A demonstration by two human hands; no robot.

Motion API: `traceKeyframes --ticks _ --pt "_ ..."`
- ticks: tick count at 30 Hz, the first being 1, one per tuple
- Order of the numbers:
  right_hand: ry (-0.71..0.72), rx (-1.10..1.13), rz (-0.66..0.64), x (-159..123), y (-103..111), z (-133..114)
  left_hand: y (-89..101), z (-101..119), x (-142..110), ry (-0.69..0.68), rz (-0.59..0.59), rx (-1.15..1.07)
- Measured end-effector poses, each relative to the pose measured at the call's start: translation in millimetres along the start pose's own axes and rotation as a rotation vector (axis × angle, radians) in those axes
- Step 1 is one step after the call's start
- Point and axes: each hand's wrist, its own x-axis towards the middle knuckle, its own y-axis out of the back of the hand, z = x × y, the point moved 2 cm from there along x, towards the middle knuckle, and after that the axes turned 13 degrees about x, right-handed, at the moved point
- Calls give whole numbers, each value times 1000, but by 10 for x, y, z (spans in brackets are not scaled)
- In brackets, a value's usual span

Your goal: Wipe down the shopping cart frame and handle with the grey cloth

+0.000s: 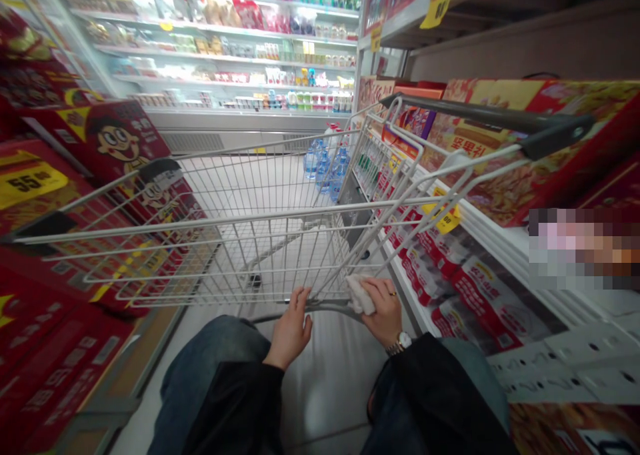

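My hands are at the near end of a wire shopping cart [260,241], whose basket stretches away from me. My left hand [291,328] lies on the cart's curved grey bar [325,306], fingers spread and holding nothing else. My right hand [380,308] pinches a crumpled white tissue [360,295] against that bar, with a wristwatch [399,343] on its wrist. Several plastic water bottles [325,168] stand at the cart's far end. A dark plastic cart handle [485,116] crosses the upper right. My knees in blue jeans [215,355] show below the cart.
Red gift boxes [60,241] are stacked along the left. On the right, a freezer chest [465,288] holds red-and-white packs beneath more red boxes. A lit refrigerated shelf case [215,55] stands ahead, beyond a pale tiled floor [325,401].
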Motion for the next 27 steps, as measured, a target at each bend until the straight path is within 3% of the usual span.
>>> traceKeyframes --ticks 2,4,9,11,15,17,19,23,25,27 --pt "51 4 142 6 115 16 -8 -4 0 -6 7 -3" --pt "51 -3 185 12 189 28 -6 -2 -2 -19 15 -9" --pt "-81 -5 -133 -1 11 25 7 1 -6 -23 20 -9" --pt "-83 26 -157 -8 -44 27 3 3 -3 -13 17 -3" --pt "11 51 103 3 89 52 -4 14 4 14 12 14" --pt "41 30 174 8 156 60 1 24 4 14 3 16" --pt "22 5 108 12 138 61 10 33 1 11 -6 13" --pt "-60 -6 -212 1 -58 50 21 39 -8 8 -10 1" --pt "-62 6 -212 8 -89 43 20 38 -11 9 -5 -3" --pt "-28 17 -87 32 -38 35 17 37 -11 14 3 -3"
